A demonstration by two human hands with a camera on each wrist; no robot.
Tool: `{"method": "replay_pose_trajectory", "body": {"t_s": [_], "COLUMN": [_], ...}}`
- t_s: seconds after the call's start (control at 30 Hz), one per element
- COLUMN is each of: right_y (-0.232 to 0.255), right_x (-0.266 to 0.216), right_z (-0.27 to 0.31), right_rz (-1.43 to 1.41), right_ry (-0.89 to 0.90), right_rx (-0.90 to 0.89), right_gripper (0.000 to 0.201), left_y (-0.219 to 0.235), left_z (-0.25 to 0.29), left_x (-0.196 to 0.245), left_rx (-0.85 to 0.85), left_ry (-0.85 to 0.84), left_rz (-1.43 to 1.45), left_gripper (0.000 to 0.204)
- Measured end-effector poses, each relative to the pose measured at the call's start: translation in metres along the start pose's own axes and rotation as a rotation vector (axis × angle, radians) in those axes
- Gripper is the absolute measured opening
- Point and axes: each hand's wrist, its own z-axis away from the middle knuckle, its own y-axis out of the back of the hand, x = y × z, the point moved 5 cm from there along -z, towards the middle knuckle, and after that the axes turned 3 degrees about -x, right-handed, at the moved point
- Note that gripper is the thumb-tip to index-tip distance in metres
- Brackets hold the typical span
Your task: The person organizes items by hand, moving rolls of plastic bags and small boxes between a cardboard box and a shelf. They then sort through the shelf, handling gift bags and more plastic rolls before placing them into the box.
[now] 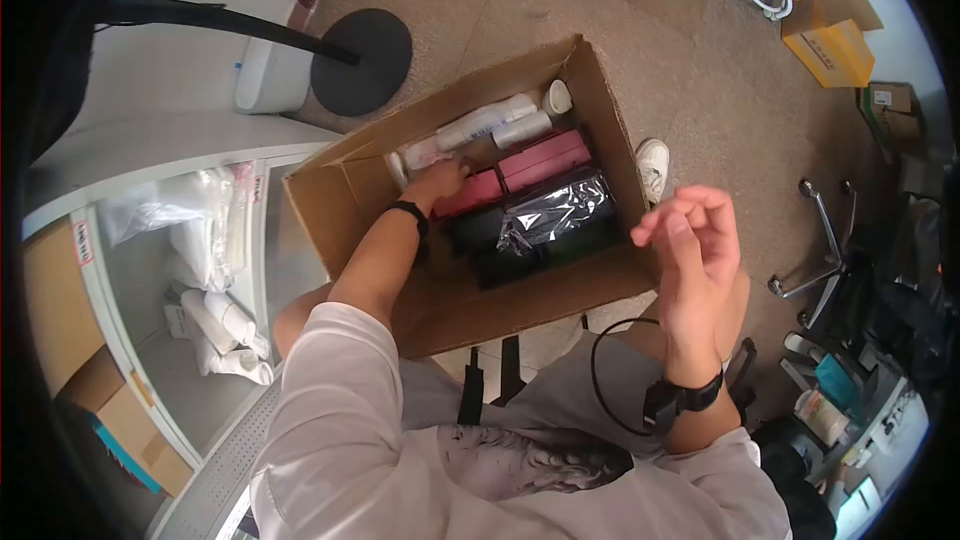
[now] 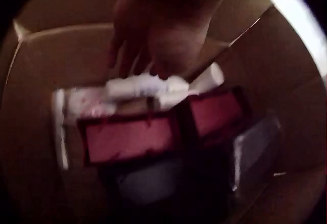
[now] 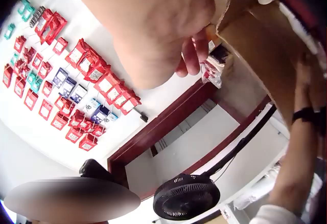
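Pale shirt (image 1: 320,400) sits nearest; a carton wall (image 1: 608,135) separates right hand (image 1: 698,245), empty, loosely curled, from left hand (image 1: 443,182), fingers slack near pink boxes (image 1: 547,160) and white tubes (image 1: 488,121).

Pale short-sleeved shirt (image 1: 335,380), dark printed picture (image 1: 540,462), black wrist straps (image 1: 700,397), grey shorts (image 1: 565,370), white shoe (image 1: 652,165)
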Motion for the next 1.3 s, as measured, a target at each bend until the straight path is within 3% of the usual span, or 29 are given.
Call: {"method": "replay_pose_trajectory", "body": {"t_s": [0.1, 0.17, 0.2, 0.27, 0.37, 0.4, 0.47, 0.53, 0.6, 0.63, 0.67, 0.7, 0.73, 0.8, 0.83, 0.87, 0.9, 0.93, 1.0, 1.03, 1.1, 1.13, 1.17, 1.23, 1.3], "right_y": [-0.001, 0.0, 0.0, -0.001, -0.002, -0.003, -0.002, 0.003, 0.004, 0.006, 0.007, 0.006, 0.006, 0.008, 0.009, 0.011, 0.014, 0.015, 0.016, 0.017, 0.021, 0.021, 0.022, 0.02, 0.021], "right_x": [0.003, 0.006, 0.007, 0.008, 0.009, 0.009, 0.009, 0.007, 0.006, 0.004, 0.004, 0.003, 0.002, -0.001, -0.003, -0.004, -0.006, -0.007, -0.01, -0.011, -0.011, -0.012, -0.012, -0.012, -0.011], "right_z": [-0.001, -0.003, -0.004, -0.005, -0.008, -0.007, -0.005, -0.006, -0.005, -0.004, -0.003, 0.0, 0.002, 0.004, 0.006, 0.006, 0.007, 0.007, 0.009, 0.011, 0.013, 0.013, 0.012, 0.013, 0.01], "right_rz": [0.026, 0.053, 0.055, 0.053, 0.066, 0.069, 0.065, 0.059, 0.023, 0.004, -0.033, -0.056, -0.063, -0.082, -0.097, -0.105, -0.113, -0.133, -0.157, -0.172, -0.186, -0.19, -0.199, -0.192, -0.19], "right_ry": [-0.055, -0.077, -0.091, -0.11, -0.109, -0.113, -0.132, -0.106, -0.091, -0.079, -0.068, -0.065, -0.065, -0.059, -0.058, -0.057, -0.061, -0.055, -0.046, -0.051, -0.053, -0.053, -0.054, -0.083, -0.069], "right_rx": [0.017, -0.002, -0.012, -0.019, -0.038, -0.044, -0.055, -0.045, -0.046, -0.042, -0.06, -0.058, -0.066, -0.089, -0.092, -0.084, -0.078, -0.071, -0.074, -0.076, -0.09, -0.106, -0.106, -0.11, -0.114], "right_gripper": [0.02, 0.021, 0.022, 0.022, 0.024, 0.025, 0.025, 0.025, 0.025, 0.025, 0.024, 0.024, 0.023, 0.022, 0.022, 0.022, 0.022, 0.021, 0.021, 0.021, 0.022, 0.022, 0.022, 0.023, 0.023], "left_y": [-0.027, -0.034, -0.035, -0.03, -0.008, 0.013, 0.07, 0.116, 0.185, 0.22, 0.248, 0.282, 0.315, 0.365, 0.397, 0.416, 0.429, 0.431, 0.457, 0.466, 0.513, 0.524, 0.541, 0.539, 0.512], "left_z": [0.0, 0.002, 0.0, -0.005, -0.016, -0.009, 0.026, 0.069, 0.137, 0.171, 0.194, 0.22, 0.247, 0.289, 0.313, 0.334, 0.34, 0.361, 0.407, 0.43, 0.489, 0.517, 0.535, 0.532, 0.493], "left_x": [-0.014, -0.029, -0.036, -0.04, -0.024, -0.003, 0.057, 0.104, 0.159, 0.179, 0.186, 0.2, 0.217, 0.239, 0.243, 0.209, 0.26, 0.261, 0.261, 0.26, 0.25, 0.265, 0.271, 0.289, 0.296], "left_rx": [0.007, -0.001, -0.008, 0.085, 0.013, 0.004, -0.203, -0.17, -0.34, -0.409, -0.193, -0.122, -0.073, 0.241, 0.463, 0.513, 0.143, 0.224, 0.102, 0.232, 0.337, 0.518, 0.595, 0.825, 0.645], "left_ry": [-0.136, 0.067, 0.071, -0.106, -0.129, -0.132, -0.167, -0.411, -0.469, -0.393, -0.637, -0.668, -0.558, -0.553, -0.534, -0.37, -0.88, -0.938, -0.773, -0.687, -0.502, -0.292, -0.323, -0.307, -0.261], "left_rz": [0.17, 0.162, 0.165, 0.323, 0.08, 0.081, 0.031, 0.057, 0.05, 0.133, 0.182, 0.225, 0.238, 0.273, -0.257, 0.009, -0.127, -0.179, -0.381, -0.338, -0.19, -0.252, -0.25, -0.288, -0.214], "left_gripper": [0.047, 0.052, 0.052, 0.054, 0.054, 0.054, 0.051, 0.049, 0.049, 0.049, 0.042, 0.04, 0.044, 0.053, 0.055, 0.056, 0.047, 0.042, 0.041, 0.041, 0.04, 0.039, 0.043, 0.051, 0.052]}}
